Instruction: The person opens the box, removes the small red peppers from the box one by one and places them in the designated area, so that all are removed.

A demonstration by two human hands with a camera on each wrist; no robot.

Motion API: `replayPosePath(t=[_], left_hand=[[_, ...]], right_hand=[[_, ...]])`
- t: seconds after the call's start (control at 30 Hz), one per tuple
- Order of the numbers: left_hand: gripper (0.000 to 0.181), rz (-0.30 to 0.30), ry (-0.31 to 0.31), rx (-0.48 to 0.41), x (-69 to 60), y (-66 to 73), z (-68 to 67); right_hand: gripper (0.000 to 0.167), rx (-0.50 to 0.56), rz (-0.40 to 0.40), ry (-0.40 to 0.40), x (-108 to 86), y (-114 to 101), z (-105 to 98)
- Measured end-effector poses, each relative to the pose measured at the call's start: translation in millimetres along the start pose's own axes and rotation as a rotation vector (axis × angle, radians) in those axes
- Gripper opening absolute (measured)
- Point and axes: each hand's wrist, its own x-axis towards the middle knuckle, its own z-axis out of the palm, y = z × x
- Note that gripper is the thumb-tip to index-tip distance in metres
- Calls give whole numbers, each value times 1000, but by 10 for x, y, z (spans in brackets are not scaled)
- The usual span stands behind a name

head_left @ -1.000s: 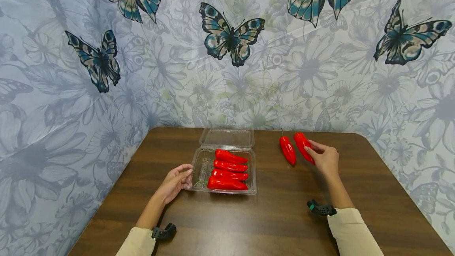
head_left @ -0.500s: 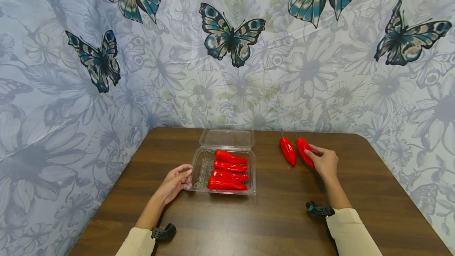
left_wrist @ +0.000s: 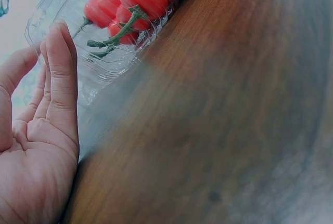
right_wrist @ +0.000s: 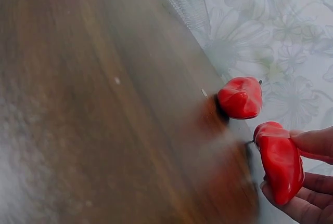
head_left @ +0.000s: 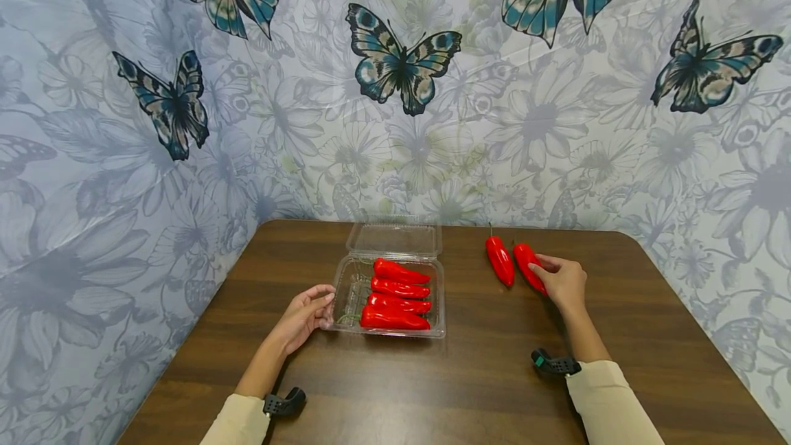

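My right hand (head_left: 565, 282) pinches a red pepper (head_left: 529, 268) between thumb and fingers, right of another red pepper (head_left: 500, 261) lying on the table. In the right wrist view the pinched pepper (right_wrist: 280, 162) sits between thumb and fingertips (right_wrist: 299, 203). A clear plastic container (head_left: 438, 321) with its lid open holds several red peppers (head_left: 395, 318) in a column. At its left wall, my left hand (head_left: 301, 319) pinches the rim between thumb and fingers; the left wrist view shows this hand (left_wrist: 44, 130) beside the clear wall and green stems (left_wrist: 118, 34).
The brown wooden table (head_left: 395, 390) reaches back to a wall covering (head_left: 395, 156) with butterflies and flowers. The raised clear lid (head_left: 395, 239) lies behind the container. Black bands (head_left: 285, 402) are on both wrists.
My right hand and its pepper have moved slightly toward me and lower, so the pepper is nearly level with its neighbour. The left hand and container have stayed put.
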Motion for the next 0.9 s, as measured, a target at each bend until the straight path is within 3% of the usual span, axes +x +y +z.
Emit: replayPosePath(t=[0.43,0.9], left_hand=[[17,-2,-9,-5,4,-13,-21],[14,1,-4,-11,10,-12,-15]], right_hand=[[34,-59,22,-20,-16,-7,9],[29,-24,-19,-42,-15,-18,13]])
